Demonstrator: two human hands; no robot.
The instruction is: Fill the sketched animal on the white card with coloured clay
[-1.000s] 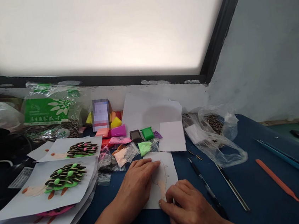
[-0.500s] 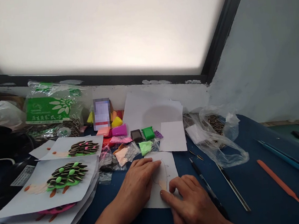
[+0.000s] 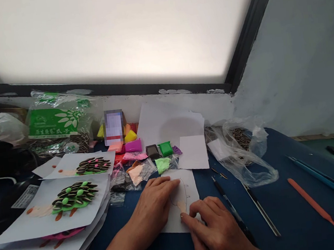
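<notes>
Peach clay patch, thin and tapered point(image 3: 181, 206), lay on a small white paper sheet point(image 3: 176, 225), its lower end at the index fingertip of the right hand point(image 3: 211, 223). Right's other fingers were curled; couldn't tell if they gripped anything. Left hand point(image 3: 153, 204) lay flat over the sheet's left edge, fingers not clasping anything. Sheet's top edge sat near a light-green clay packet point(image 3: 163, 165); a narrow strip of blue tabletop point(image 3: 282, 196) separated its right edge from a slim black pen point(image 3: 229, 202).
</notes>
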